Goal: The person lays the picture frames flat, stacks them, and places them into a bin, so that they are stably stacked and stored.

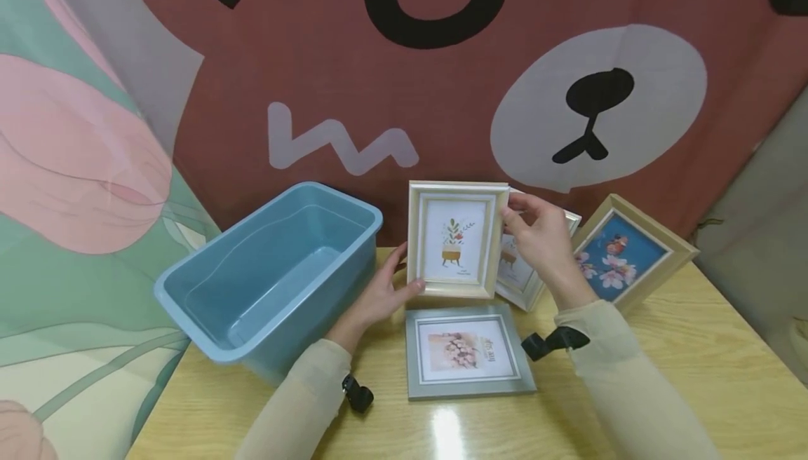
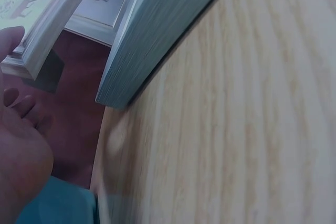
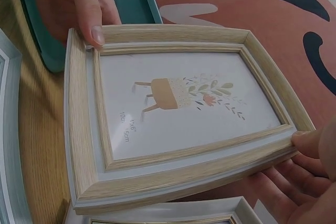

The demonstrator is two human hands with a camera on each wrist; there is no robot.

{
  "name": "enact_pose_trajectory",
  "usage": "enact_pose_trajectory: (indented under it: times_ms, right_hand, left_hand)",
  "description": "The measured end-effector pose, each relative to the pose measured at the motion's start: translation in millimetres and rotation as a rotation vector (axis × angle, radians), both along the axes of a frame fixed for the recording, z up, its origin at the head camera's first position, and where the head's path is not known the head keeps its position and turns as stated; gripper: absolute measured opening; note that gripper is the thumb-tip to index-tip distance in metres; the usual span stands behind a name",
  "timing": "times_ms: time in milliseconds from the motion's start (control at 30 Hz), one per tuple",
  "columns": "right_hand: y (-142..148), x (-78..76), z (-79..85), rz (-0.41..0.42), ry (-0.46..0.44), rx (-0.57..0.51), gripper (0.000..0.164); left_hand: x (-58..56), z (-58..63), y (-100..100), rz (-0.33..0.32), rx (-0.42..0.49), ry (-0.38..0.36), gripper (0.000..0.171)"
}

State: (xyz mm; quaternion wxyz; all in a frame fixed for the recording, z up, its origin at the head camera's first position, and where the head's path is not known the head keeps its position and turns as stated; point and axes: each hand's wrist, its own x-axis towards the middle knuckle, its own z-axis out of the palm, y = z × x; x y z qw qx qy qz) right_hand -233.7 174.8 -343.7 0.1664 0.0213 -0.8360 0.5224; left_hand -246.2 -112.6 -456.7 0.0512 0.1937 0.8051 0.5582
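Both hands hold a light wood picture frame [image 1: 457,239] with a potted-plant print, upright and facing me. The left hand [image 1: 384,290] grips its lower left corner, thumb on the front and fingers behind. At the upper right edge, the right hand [image 1: 539,239] pinches it with the thumb in front, as the right wrist view of the picture frame [image 3: 184,98] also shows. A white picture frame [image 1: 524,290] leans behind, partly hidden by the held frame and the right hand. Below them a grey picture frame [image 1: 470,353] with a flower print lies on the table.
A blue plastic tub [image 1: 271,271] stands at the left on the wooden table [image 1: 694,376]. To the right, a wood-edged picture frame [image 1: 631,253] with a blue blossom print leans tilted. A printed bear cloth [image 1: 442,95] hangs behind the table.
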Motion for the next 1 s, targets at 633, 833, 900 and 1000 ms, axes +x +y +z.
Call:
enact_pose_trajectory:
  times_ms: [633,833,900,1000]
  right_hand:
    - [-4.2,6.1,4.4,0.036,-0.030,-0.009,0.038]
    - [-5.0,4.4,4.4,0.048,-0.011,-0.024,0.037]
    - [-5.3,4.4,5.1,0.053,-0.007,-0.028,0.037]
    - [-6.0,5.3,6.1,0.058,-0.005,-0.027,0.038]
  left_hand:
    - [3.8,1.4,-2.6,-0.026,0.010,0.003,0.103]
    - [1.6,2.8,-3.2,-0.069,0.034,0.033,0.102]
    - [1.3,3.7,-3.3,-0.074,0.037,0.027,0.101]
    - [0.2,3.9,-3.9,-0.081,0.041,0.020,0.098]
